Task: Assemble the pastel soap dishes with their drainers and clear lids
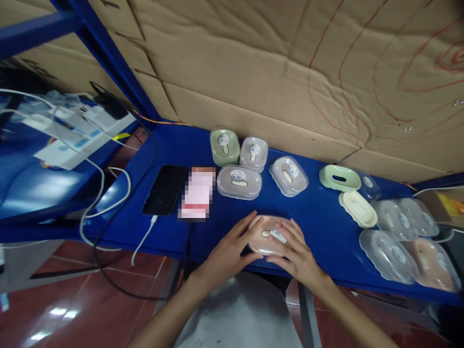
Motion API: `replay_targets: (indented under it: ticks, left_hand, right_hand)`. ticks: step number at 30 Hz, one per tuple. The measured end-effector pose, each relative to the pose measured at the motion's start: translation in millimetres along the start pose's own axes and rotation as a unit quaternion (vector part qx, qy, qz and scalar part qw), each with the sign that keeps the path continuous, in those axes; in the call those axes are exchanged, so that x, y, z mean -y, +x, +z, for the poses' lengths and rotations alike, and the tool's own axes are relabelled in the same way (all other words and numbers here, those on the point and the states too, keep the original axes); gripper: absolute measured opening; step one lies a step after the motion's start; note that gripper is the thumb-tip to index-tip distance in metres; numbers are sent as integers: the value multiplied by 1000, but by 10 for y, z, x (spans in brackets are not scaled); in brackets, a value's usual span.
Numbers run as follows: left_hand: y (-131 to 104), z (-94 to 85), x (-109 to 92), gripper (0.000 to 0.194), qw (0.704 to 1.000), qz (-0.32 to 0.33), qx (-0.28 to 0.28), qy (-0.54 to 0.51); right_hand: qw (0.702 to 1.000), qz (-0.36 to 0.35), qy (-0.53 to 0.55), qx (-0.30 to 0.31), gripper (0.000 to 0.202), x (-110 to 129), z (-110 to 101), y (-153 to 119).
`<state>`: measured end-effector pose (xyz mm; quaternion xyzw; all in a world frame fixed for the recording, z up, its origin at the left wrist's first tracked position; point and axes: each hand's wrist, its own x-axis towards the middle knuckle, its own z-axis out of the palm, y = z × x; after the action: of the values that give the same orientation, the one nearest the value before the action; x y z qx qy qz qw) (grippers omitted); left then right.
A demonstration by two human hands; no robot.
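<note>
"What's everything made of?"
"Clock centred on the pink box (266, 244), on the table (319, 227) before the person: glossy black phone (165, 189) and lit phone (197, 193), ten; rounded plastic boxes, clear-topped, one green (224, 157), two greyish (239, 192), eleven; another greyish box (284, 186), past twelve; green shell (351, 181) with an oval slot, two; shallow cream tray (358, 209), past two; clear domed lids (389, 256), around three."
"Writing?"
"Stickers (223, 140) on the tops, print too small to read."
"Hands?"
"Left hand (239, 241) curled round the pink box's left end, fingers half-spread; right hand (293, 249) gripping its right end, fingers partly over its sticker."
</note>
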<state>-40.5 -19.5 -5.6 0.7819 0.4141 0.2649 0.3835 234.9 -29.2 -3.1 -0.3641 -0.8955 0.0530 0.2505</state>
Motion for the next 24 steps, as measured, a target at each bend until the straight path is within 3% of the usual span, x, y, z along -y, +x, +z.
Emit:
replay_targets:
  ticks: [4, 13, 21, 24]
  left_hand:
    - [5, -3, 7, 94, 1000, -11, 6, -13]
    - [-21, -32, 17, 84, 999, -9, 12, -47]
    - [-7, -56, -18, 83, 999, -7, 15, -47]
    - [-26, -41, -42, 80, 1000, -15, -1, -17]
  right_hand:
    - [999, 34, 26, -7, 73, 26, 2, -13]
    - [998, -25, -52, 37, 70, 93, -61, -40]
    - [993, -10, -100, 57, 64, 167, -74, -22]
    - [981, 66, -177, 44, 63, 184, -125, 43]
